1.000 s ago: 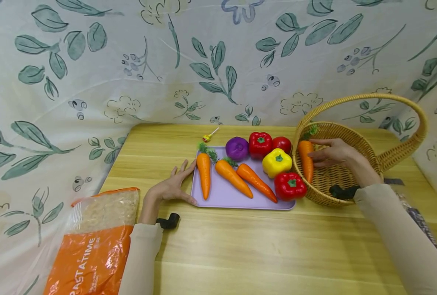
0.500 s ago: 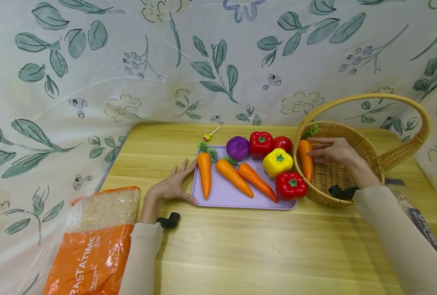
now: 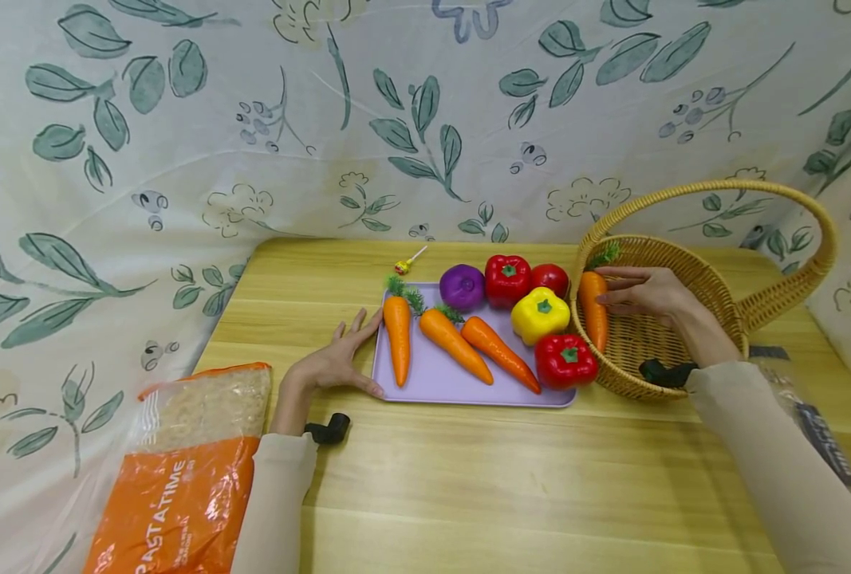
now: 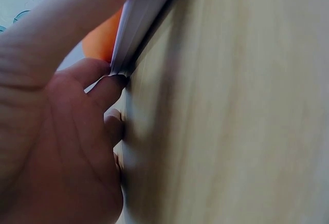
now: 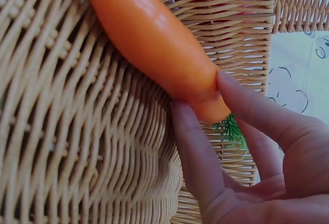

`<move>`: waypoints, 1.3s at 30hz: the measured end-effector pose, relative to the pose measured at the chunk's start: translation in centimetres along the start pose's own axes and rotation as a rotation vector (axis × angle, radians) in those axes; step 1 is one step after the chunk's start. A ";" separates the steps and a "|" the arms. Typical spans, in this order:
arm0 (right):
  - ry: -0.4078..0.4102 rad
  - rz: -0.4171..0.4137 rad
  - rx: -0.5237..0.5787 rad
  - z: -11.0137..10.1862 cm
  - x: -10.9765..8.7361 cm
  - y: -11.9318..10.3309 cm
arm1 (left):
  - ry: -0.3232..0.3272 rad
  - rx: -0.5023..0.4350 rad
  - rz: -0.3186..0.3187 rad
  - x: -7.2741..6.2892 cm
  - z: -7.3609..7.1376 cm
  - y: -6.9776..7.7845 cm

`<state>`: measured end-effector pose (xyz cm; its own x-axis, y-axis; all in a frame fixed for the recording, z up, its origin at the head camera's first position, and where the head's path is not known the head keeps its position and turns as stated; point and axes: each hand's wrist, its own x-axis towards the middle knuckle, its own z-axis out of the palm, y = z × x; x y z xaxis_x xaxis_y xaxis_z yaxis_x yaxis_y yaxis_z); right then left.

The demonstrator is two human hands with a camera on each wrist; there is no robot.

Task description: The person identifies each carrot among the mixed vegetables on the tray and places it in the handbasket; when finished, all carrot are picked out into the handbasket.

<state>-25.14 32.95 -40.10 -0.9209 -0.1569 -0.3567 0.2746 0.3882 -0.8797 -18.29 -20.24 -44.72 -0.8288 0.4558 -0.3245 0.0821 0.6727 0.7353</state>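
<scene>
In the head view my right hand point(image 3: 651, 296) is inside the wicker basket point(image 3: 683, 255). Thumb and fingers pinch a toy carrot point(image 5: 154, 44) near its leafy end, and the carrot lies against the basket's left inner wall. My left hand point(image 3: 333, 363) is spread at the left edge of a lilac tray point(image 3: 432, 392), its thumb and fingertips touching the rim. Lying on the tray are three carrots point(image 3: 457, 347), a purple round vegetable point(image 3: 462, 288), a yellow bell pepper point(image 3: 540, 316) and two red bell peppers point(image 3: 565, 363). A red tomato-like piece point(image 3: 550, 279) sits behind the yellow pepper.
An orange pasta bag point(image 3: 174, 494) lies at the left beside my forearm. Behind the tray is a small lollipop point(image 3: 403, 266). The basket's tall handle point(image 3: 726, 189) arches over my right hand. Partly behind my right sleeve lies a dark-printed bag point(image 3: 823, 438). Patterned cloth hangs at the back.
</scene>
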 end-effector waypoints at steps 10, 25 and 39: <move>-0.102 0.006 -0.067 -1.0 -0.4 -1.3 | -0.005 0.014 -0.008 0.0 0.1 0.1; -0.003 -0.107 -0.429 2.9 -7.7 -7.1 | -0.004 0.013 -0.006 0.1 0.0 0.2; -0.050 -0.371 -0.272 13.2 -10.5 -10.4 | -0.005 0.009 -0.018 0.1 -0.1 0.0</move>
<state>-14.68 18.57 -31.37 -0.9271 -0.3711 -0.0534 -0.1601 0.5205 -0.8387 -18.38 -20.27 -44.74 -0.8277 0.4463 -0.3401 0.0722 0.6859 0.7241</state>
